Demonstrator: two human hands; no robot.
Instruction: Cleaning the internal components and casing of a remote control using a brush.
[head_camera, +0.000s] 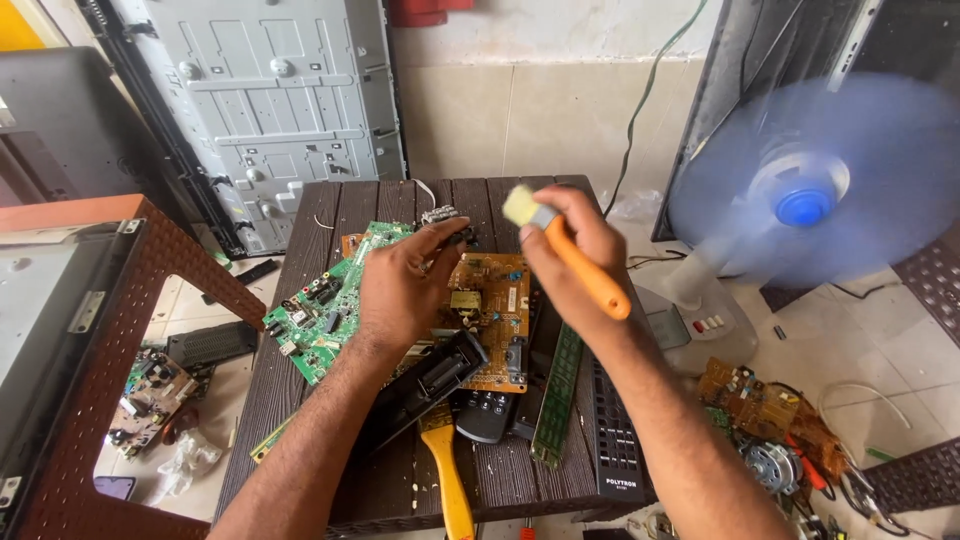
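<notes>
Orange-handled small paintbrush w/ pale bristles sits in the right hand; bristle end points up-left, handle slants down-right past the wrist. Grip there is clenched round the handle near the metal ferrule, hand raised above the desk, forearm coming in from lower right.

Left hand lies palm-down, fingers stretched fwd, fingertips pressing on the tan-orange rectangular circuit board w/ a yellow transformer & dark components. Its grip isn't closed on anything, just flat contact; forearm enters from bottom left, crossing the green circuit board, which lies tilted just left of the tan one, partly under the hand.

Both boards rest mid-desk on the dark brown wood-look plastic top. Near front edge: a second brush w/ yellow handle, a black remote control, a narrow green strip board between remote & tan board.

Right of the desk a blue-bladed floor fan spins, blades blurred. More boards & a small motor lie on the tiled floor beneath it.
</notes>
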